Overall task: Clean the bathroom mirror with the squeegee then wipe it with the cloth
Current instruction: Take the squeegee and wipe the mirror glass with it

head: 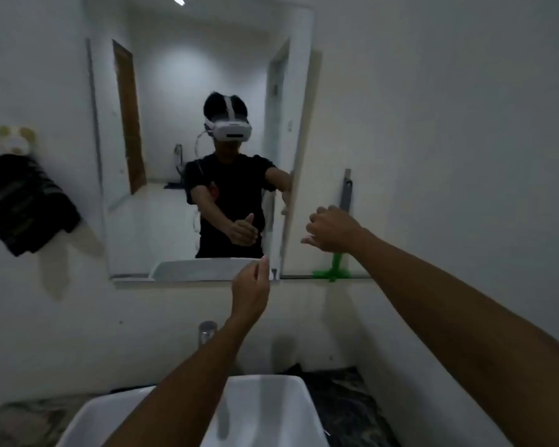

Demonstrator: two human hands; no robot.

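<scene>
Reaching right hand [331, 229] hides part of the squeegee [336, 262]; grip unclear; left hand [250, 291] loose, empty.

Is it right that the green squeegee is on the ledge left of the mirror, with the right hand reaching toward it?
Not quite. The head view shows the green squeegee on the ledge right of the mirror, not left. The right hand does reach toward it.

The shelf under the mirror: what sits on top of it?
On the shelf, a green squeegee stands right of the mirror. The right hand covers its upper handle.
</scene>
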